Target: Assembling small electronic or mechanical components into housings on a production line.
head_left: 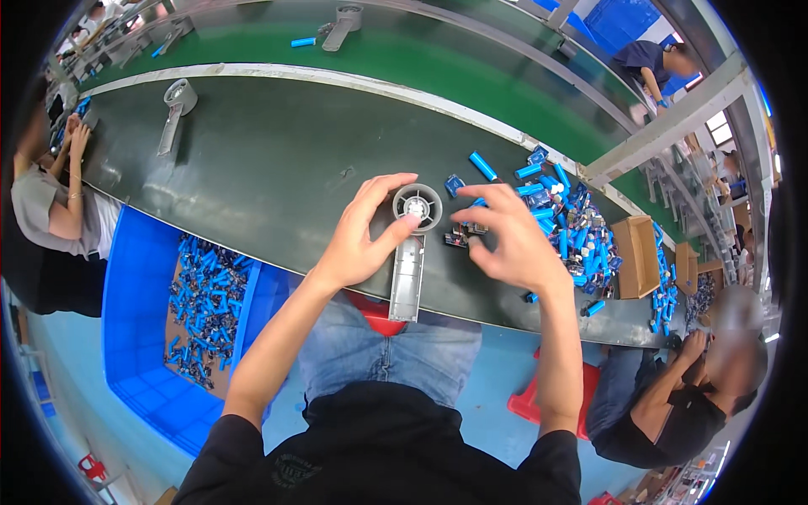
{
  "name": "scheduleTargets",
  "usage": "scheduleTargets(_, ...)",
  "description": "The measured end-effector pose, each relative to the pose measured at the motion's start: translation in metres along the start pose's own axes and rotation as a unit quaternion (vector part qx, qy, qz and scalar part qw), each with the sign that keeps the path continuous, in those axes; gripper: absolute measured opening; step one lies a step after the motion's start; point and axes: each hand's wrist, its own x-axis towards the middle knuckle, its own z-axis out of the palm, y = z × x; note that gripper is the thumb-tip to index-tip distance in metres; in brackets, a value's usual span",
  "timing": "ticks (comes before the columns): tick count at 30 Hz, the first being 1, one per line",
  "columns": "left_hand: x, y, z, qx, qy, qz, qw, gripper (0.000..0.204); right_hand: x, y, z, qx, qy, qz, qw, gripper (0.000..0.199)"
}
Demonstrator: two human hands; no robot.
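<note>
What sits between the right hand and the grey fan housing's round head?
Nothing visible blocks it. The right hand hovers just right of the grey fan housing, with only small battery parts on the belt beneath its fingers. The left hand already touches the head.

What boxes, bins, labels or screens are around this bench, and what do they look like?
Cardboard box: brown, open-topped, right end of the bench beside the pile of blue cells.
Blue plastic bin: rectangular, on the floor at the left, holding blue parts.
No screens or readable signs visible.
</note>
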Motion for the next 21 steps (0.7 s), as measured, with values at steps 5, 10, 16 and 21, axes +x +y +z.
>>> scheduleTargets(5,-0.002,0.003,-0.005,0.034,0.048,0.008,0.998,0.033,-0.003,0.006,0.010,-0.072,-0.018,0.004,0.997,0.028)
scheduleTargets(10,-0.007,0.016,-0.012,0.122,0.109,0.043,0.986,0.020,-0.001,-0.002,-0.002,0.107,0.132,0.092,0.981,0.028)
scheduleTargets(16,-0.003,0.055,-0.007,0.151,0.085,0.187,0.967,0.030,0.000,-0.028,0.015,0.494,0.202,0.159,0.831,0.026)
scheduleTargets(21,0.000,0.074,-0.009,0.156,0.060,0.246,0.955,0.040,0.001,-0.048,0.025,0.575,0.108,0.215,0.782,0.047)
